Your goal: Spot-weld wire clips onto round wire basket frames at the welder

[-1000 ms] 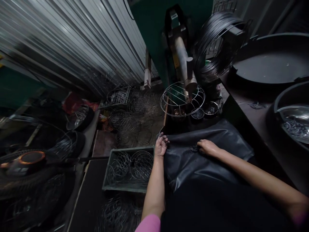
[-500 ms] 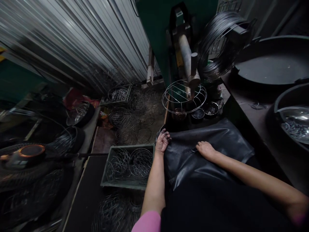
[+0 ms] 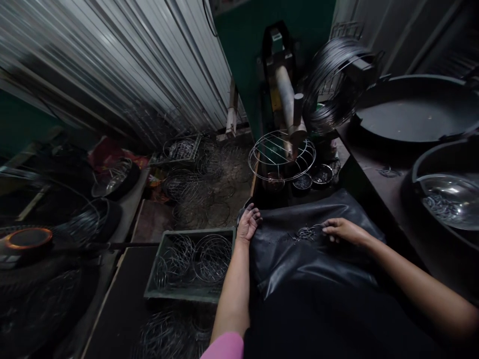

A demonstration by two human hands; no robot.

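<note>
Dark surface (image 3: 389,194) along the right, draped at its near-left corner with a black sheet (image 3: 299,254); small wire pieces (image 3: 305,232) on that sheet. Two dark basins (image 3: 415,107) farther right. Concrete floor (image 3: 232,179) beyond the left edge, strewn with wire rings (image 3: 194,189); green crate (image 3: 189,262) of rings alongside.

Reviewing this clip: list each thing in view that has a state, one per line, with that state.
left hand: fingers curled, gripping the edge of the black sheet.
right hand: resting on the sheet, fingertips at the small wire pieces.
black sheet: spread over the lap, creased.
green crate: open, holding wire rings.
round wire grille: set on the machine.
wire coil: wound on its reel.
</note>
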